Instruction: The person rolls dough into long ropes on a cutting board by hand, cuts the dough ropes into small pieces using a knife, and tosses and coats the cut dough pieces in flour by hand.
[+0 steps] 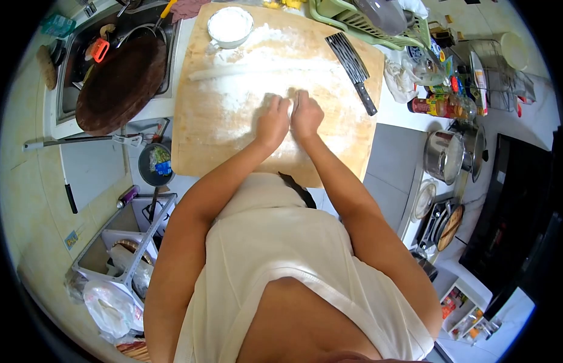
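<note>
My left hand (pixel 273 123) and my right hand (pixel 307 114) are close together over the floured wooden board (pixel 197 142). Fingers of both hands are curled around a small white piece (pixel 290 107), perhaps dough, mostly hidden between them. Beyond the hands a long white dough roll (pixel 251 71) lies across the board, dusted with flour. A white bowl of flour (pixel 230 25) sits at the board's far left. On the right side of the board rests a cleaver (pixel 352 66), its black handle pointing toward me.
Left of the board, a large brown round lid (pixel 121 85) leans over the sink (pixel 68 75). A green basket (pixel 360 27) touches the far right edge. Bottles (pixel 436 107), a white cloth (pixel 400 80) and a steel pot (pixel 442 154) stand at the right.
</note>
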Tool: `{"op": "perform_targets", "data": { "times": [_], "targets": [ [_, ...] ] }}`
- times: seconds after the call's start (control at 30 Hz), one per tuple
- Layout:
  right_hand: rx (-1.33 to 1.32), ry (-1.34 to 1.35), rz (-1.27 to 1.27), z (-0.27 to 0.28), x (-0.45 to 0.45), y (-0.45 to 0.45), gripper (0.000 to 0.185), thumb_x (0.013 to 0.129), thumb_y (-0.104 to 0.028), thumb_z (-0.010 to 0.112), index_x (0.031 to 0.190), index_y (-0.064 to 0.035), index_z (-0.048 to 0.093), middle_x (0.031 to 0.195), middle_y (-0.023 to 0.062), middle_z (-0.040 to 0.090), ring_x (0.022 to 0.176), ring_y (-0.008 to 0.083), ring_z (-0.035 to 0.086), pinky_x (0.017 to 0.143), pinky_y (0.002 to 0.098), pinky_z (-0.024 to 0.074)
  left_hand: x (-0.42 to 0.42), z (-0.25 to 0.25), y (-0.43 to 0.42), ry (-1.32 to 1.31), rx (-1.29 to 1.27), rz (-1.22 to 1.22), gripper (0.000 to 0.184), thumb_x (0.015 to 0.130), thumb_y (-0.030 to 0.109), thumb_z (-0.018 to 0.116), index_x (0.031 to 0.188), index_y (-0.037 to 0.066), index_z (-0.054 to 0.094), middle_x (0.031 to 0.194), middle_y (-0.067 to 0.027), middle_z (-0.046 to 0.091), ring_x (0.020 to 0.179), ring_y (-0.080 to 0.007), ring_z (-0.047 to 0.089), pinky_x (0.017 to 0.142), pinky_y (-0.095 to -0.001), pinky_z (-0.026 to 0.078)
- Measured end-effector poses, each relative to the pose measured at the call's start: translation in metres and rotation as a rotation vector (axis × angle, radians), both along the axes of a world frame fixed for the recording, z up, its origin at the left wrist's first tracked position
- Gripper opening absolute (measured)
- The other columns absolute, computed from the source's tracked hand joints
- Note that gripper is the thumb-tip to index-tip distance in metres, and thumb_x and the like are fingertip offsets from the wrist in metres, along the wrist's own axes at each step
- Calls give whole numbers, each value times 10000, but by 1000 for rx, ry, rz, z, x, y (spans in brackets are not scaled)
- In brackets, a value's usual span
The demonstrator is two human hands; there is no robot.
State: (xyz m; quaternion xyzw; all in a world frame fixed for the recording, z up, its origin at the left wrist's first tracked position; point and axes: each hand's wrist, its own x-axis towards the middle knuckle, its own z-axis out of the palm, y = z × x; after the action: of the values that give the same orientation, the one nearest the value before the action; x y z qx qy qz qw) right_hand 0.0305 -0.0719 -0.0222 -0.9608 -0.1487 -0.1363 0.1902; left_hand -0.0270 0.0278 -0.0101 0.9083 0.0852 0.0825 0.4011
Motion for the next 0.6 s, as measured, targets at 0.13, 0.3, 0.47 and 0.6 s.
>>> {"op": "perform_targets", "data": {
  "times": [0.13,0.3,0.47,0.6],
  "targets": [
    [3,-138,-28,-7,50,24,89,912,-180,592,952,-104,615,710,124,645,670,323,633,635,451,502,12,-4,-9,45,-176,308,423,826,57,662,1217,-33,527,1255,-258,537,1070,-455,578,918,-482,490],
    [728,443,-73,0,47,26,278,1000,-264,474,1042,-56,654,807,160,692,722,365,642,729,438,507,30,-9,6,188,-252,219,409,801,31,663,1193,1,549,1205,-219,561,991,-427,610,860,-479,507],
    [216,193,-73,14,-10,4,153,954,-205,549,965,-82,640,691,152,633,649,335,624,626,450,496,-5,-4,4,-46,38,-99,360,766,-8,638,1111,68,567,1092,-174,534,867,-410,590,700,-508,498],
    [-18,-143,-12,-10,28,3,60,918,-152,582,917,-103,617,624,129,586,595,314,602,551,460,486,0,-4,-12,-1,-157,175,367,829,59,651,1171,5,530,1176,-210,535,968,-423,587,808,-490,492]
  ]
}}
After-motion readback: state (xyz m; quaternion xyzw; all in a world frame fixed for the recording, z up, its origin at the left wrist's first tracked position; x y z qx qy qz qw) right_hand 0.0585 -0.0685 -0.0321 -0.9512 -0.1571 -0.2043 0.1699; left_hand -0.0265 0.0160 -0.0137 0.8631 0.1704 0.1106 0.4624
